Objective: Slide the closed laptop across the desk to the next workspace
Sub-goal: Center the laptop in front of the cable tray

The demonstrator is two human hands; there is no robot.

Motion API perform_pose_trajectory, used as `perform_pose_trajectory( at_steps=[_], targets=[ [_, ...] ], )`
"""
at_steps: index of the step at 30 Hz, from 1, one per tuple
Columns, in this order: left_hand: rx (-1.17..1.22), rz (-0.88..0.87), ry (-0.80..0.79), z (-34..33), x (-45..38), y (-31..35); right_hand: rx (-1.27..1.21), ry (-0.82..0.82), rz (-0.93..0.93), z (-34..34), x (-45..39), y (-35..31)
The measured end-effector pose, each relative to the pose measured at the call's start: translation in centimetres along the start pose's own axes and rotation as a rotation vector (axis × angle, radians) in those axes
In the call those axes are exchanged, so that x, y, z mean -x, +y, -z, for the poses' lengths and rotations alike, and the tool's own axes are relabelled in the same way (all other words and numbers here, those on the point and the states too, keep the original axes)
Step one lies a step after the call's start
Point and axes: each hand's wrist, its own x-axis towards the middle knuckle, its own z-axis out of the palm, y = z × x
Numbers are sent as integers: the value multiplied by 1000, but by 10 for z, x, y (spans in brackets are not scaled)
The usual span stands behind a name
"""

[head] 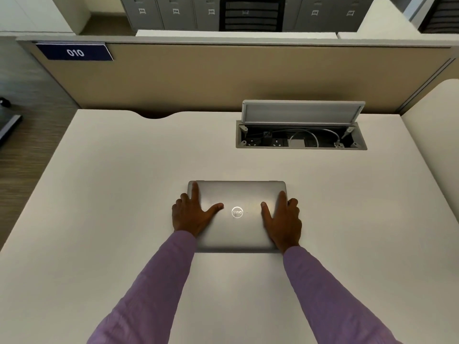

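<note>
A closed silver laptop (237, 229) lies flat in the middle of the white desk (99, 207), its round logo facing up. My left hand (192, 214) rests on the lid's left side, index finger reaching the far left corner, other fingers curled over the left edge. My right hand (283, 219) lies on the right side in the same way, fingers wrapped over the right edge. Both thumbs point inward toward the logo. Purple sleeves cover both arms.
An open cable hatch (300, 137) with sockets and white cables sits in the desk at the back right, its lid (301, 112) raised. A beige partition (223, 75) with a blue "010" sign (74, 52) closes the far edge. Another desk (437, 125) adjoins on the right; floor lies to the left.
</note>
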Motion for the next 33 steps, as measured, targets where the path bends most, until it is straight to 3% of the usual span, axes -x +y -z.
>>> perform_pose_trajectory(
  at_steps=[12,18,25,33],
  targets=[
    [-77,-36,-1,-3,0,-3,63,-7,18,0,0,0],
    [-184,-63,74,-9,4,-5,111,38,43,-2,0,2],
    [-82,-247,118,-19,12,-9,38,26,201,-4,1,5],
    [-46,-432,16,-21,16,2,76,-52,392,-8,5,-2]
  ],
)
